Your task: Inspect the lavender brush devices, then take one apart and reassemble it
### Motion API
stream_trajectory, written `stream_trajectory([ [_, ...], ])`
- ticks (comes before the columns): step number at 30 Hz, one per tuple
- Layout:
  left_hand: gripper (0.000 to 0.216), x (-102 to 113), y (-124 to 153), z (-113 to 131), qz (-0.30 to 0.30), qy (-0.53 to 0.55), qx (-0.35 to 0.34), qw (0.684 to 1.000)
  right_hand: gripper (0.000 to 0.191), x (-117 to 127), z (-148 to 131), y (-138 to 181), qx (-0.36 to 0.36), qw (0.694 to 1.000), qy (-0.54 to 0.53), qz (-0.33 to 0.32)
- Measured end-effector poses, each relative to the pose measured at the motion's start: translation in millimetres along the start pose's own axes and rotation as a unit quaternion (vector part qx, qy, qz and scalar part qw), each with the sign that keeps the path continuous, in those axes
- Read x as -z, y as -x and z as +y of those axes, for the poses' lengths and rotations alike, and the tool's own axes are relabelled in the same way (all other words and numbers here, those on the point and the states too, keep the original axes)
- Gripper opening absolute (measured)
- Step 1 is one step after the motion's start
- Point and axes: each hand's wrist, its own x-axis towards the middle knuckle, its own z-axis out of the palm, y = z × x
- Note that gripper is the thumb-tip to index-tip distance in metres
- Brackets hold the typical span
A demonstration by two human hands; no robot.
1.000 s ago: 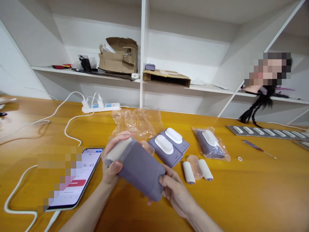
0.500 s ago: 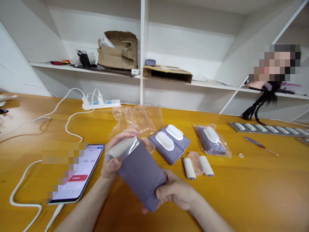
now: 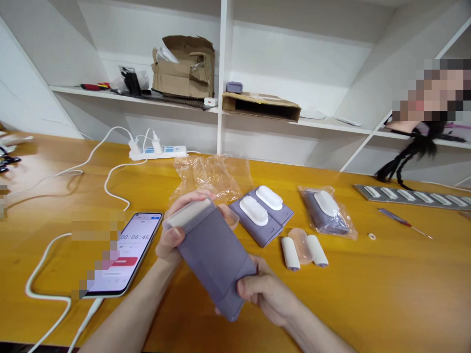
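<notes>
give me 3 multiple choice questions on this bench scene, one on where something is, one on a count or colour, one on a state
1. Where does the phone lie?
A. on the shelf
B. on the table, by the left hand
C. in the cardboard box

2. What colour is the case in both hands?
A. purple
B. green
C. red

3. How is the phone's screen?
A. dark
B. cracked
C. lit, showing a timer

Answers: 1 B, it rests on the yellow table near that hand. 2 A, the left and right hand grip a purple body. 3 C, digits glow on it.

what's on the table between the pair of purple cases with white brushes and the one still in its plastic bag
Head view: bare tabletop between the unwrapped cases and the bagged case; two white rollers lie nearer the camera.
</notes>
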Motion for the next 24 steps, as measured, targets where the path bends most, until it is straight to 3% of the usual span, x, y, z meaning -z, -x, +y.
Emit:
stream_trajectory([
  [4, 0.047, 2.8, -6.1, 1.4, 0.034, -0.017, 0.025, 0.999, 0.055, 4.7, -3.9, 3.0, 0.019, 0.998, 0.047, -0.032],
  [6, 0.044, 2.5, -11.1, 2.9, 0.082, -0.001, 0.053, 0.995, 0.065, 5.4, -5.4, 7.4, 0.115, 0.983, 0.139, 0.009],
  [7, 0.041, 2.4, -13.7, 3.2, 0.111, 0.007, 0.069, 0.991, 0.072, 5.3, -5.6, 9.6, 0.186, 0.957, 0.218, 0.044],
  [8, 0.039, 2.4, -16.1, 2.9, 0.141, 0.012, 0.084, 0.986, 0.081, 5.0, -5.2, 11.4, 0.259, 0.911, 0.311, 0.082],
  [10, 0.035, 2.7, -19.3, 0.1, 0.190, 0.014, 0.107, 0.976, 0.091, 4.4, -2.8, 12.7, 0.380, 0.773, 0.486, 0.150],
  [12, 0.033, 2.5, -19.7, -4.6, 0.213, 0.007, 0.127, 0.969, 0.086, 4.6, 0.8, 10.2, 0.453, 0.636, 0.596, 0.188],
  [13, 0.033, 1.9, -18.9, -7.1, 0.216, 0.003, 0.139, 0.967, 0.080, 5.4, 2.5, 8.1, 0.475, 0.586, 0.625, 0.200],
  [14, 0.033, 0.9, -17.7, -9.2, 0.216, -0.002, 0.152, 0.965, 0.073, 6.5, 3.7, 5.8, 0.488, 0.551, 0.643, 0.211],
  [16, 0.036, -2.0, -14.9, -11.4, 0.211, -0.007, 0.178, 0.961, 0.063, 9.6, 4.2, 2.3, 0.498, 0.518, 0.656, 0.230],
  [18, 0.045, -4.7, -12.9, -10.9, 0.197, 0.000, 0.204, 0.959, 0.056, 12.4, 1.5, 1.2, 0.496, 0.526, 0.642, 0.253],
  [20, 0.057, -5.4, -12.7, -9.5, 0.164, 0.004, 0.229, 0.959, 0.047, 13.5, -3.4, 2.2, 0.476, 0.569, 0.608, 0.282],
  [22, 0.064, -3.1, -14.4, -9.4, 0.131, -0.003, 0.238, 0.962, 0.035, 12.7, -8.5, 3.7, 0.423, 0.652, 0.547, 0.310],
  [24, 0.060, 1.6, -17.2, -11.4, 0.114, -0.010, 0.222, 0.968, 0.028, 11.0, -12.3, 4.1, 0.355, 0.756, 0.454, 0.310],
])
